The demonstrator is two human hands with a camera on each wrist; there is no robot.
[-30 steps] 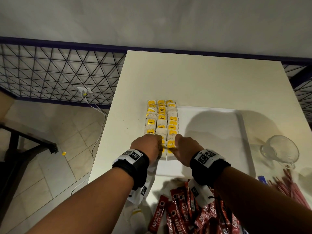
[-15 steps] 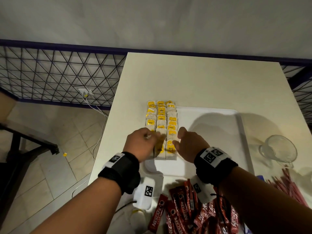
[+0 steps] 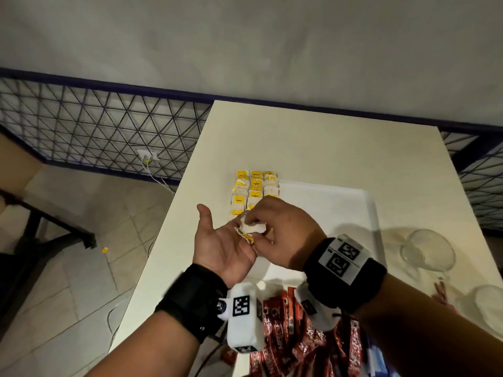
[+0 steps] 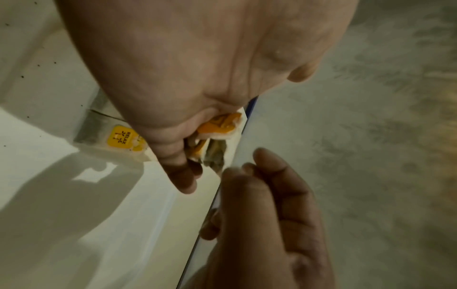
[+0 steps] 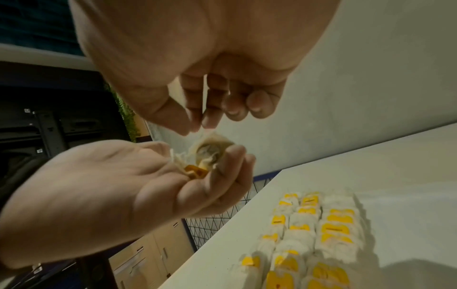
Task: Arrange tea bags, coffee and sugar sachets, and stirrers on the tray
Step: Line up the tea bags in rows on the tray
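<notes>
A crumpled tea bag [image 5: 212, 154] sits mid-frame in the head view, cupped in the curled fingers of the upturned left hand [image 3: 226, 246]. The right hand [image 3: 283, 235] pinches its top edge with thumb and forefinger. Best to lift gently, smooth the tag flat, then lay it at the near end of the rows [image 3: 254, 190] along the tray's [image 3: 340, 205] left side, square with its neighbours.
</notes>
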